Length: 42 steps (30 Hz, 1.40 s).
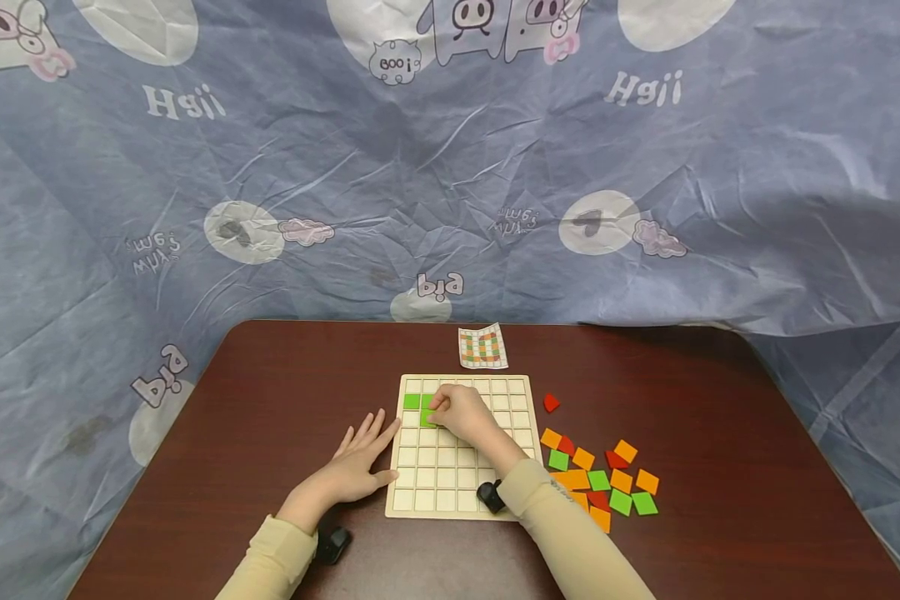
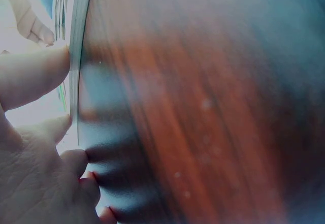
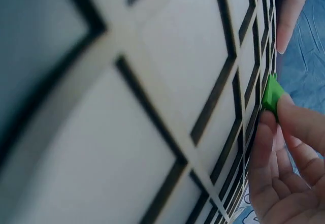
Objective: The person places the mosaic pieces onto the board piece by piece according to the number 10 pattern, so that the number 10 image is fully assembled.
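A pale wooden grid board [image 1: 426, 477] lies on the table, its square cells marked off by raised strips. My right hand [image 1: 461, 412] is over its upper left part and pinches a green square tile [image 3: 273, 93] between thumb and finger, low at the grid. Another green tile [image 1: 412, 402] sits in a cell near the upper left corner, and more green shows beside the right fingertips, partly covered by them. With fingers spread, my left hand [image 1: 356, 467] rests on the table, thumb and index finger touching the board's left edge.
Right of the board lie loose orange tiles [image 1: 647, 482], green tiles [image 1: 620, 502] and red pieces [image 1: 617, 459]; my right forearm crosses near them. One red piece [image 1: 551, 402] lies apart. A printed pattern card [image 1: 483, 347] is behind the board. Patterned cloth [image 1: 390, 167] hangs beyond the table.
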### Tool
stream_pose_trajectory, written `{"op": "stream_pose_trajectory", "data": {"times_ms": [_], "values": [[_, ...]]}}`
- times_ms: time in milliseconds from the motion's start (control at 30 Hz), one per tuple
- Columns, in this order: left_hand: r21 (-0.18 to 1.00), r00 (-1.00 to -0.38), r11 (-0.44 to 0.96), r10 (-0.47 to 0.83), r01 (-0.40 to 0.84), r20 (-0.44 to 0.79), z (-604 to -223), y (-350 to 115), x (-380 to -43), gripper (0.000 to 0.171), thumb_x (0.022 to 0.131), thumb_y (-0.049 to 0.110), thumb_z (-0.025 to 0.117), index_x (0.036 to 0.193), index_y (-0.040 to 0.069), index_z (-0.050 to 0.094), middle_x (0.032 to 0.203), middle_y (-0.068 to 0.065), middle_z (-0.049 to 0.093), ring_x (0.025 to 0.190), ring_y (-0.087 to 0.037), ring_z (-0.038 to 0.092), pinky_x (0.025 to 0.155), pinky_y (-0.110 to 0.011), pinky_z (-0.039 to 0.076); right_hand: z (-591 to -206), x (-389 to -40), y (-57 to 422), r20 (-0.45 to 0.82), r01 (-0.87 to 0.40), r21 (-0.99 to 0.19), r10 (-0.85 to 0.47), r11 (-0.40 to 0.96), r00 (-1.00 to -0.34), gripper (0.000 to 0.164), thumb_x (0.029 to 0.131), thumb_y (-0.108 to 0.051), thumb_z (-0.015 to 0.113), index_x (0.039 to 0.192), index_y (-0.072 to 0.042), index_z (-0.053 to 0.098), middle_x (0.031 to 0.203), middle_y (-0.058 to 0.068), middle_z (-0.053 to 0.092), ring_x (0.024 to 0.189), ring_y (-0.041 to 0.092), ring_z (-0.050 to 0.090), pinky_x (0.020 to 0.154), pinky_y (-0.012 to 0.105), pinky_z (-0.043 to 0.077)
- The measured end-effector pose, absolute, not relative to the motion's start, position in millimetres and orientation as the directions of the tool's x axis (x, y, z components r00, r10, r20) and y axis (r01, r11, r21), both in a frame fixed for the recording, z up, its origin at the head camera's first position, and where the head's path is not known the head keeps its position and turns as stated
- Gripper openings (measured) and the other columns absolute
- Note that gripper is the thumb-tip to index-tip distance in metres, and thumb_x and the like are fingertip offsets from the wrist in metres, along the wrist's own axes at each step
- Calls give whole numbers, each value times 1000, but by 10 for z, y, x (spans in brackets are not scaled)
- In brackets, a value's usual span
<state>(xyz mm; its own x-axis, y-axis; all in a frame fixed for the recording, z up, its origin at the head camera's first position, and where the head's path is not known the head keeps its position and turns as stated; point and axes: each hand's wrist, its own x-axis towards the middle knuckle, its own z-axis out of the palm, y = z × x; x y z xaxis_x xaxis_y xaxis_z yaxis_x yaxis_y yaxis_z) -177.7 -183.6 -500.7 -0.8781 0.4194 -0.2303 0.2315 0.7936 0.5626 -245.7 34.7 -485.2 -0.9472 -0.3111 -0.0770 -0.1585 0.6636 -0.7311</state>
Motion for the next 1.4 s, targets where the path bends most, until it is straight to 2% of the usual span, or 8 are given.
{"op": "stream_pose_trajectory", "data": {"times_ms": [300,533,700,800,933,1167,1400], "values": [[564,-877,792,423,235,-228,-5019,-1839,-1779,76,96,28,63,158,13,23,165,-19,7,153,-38,2,121,-62,0,-4843,-2454,310,-26,-230,-662,-328,714,-944,8,84,-10,78,87,-9,71,80,1,63,72,11,54,65,24,48],[563,-876,792,423,235,-229,-5020,-1837,-1784,77,95,29,64,158,13,23,165,-19,7,153,-38,1,121,-62,0,-4795,-2420,271,-43,-209,-621,-299,756,-953,8,84,-9,77,84,-9,69,80,2,57,71,12,51,66,25,48],[564,-874,791,427,238,-231,-5018,-1834,-1782,76,96,29,63,158,13,23,165,-19,7,153,-39,2,121,-62,0,-4784,-2395,261,-37,-213,-580,-287,786,-957,15,85,-10,77,76,-11,65,79,0,56,70,11,51,68,27,50],[567,-871,789,430,236,-236,-5018,-1836,-1781,76,96,30,62,158,13,21,165,-19,6,153,-39,1,121,-62,0,-4781,-2389,285,-40,-210,-599,-291,773,-956,12,86,-10,76,78,-11,67,80,0,58,70,11,52,66,26,50],[571,-872,789,426,228,-241,-5021,-1841,-1782,76,97,30,62,159,14,21,166,-17,4,153,-38,-1,121,-61,-1,-4746,-2388,364,-64,-189,-672,-310,716,-948,5,86,-10,75,88,-7,72,82,3,65,71,11,57,65,25,50],[570,-875,791,420,223,-241,-5017,-1844,-1781,76,97,29,62,159,15,21,166,-16,4,153,-37,-1,121,-61,-2,-4588,-2397,589,-102,-102,-775,-283,623,-954,12,89,-13,72,98,-5,73,86,3,69,74,13,60,66,26,49],[572,-871,788,427,226,-243,-5026,-1849,-1785,76,97,31,61,159,16,19,166,-16,2,153,-36,-2,121,-61,-3,-4422,-2379,954,-132,-9,-806,-195,592,-972,18,88,-16,73,103,-7,74,91,2,72,80,14,66,72,30,54]]}}
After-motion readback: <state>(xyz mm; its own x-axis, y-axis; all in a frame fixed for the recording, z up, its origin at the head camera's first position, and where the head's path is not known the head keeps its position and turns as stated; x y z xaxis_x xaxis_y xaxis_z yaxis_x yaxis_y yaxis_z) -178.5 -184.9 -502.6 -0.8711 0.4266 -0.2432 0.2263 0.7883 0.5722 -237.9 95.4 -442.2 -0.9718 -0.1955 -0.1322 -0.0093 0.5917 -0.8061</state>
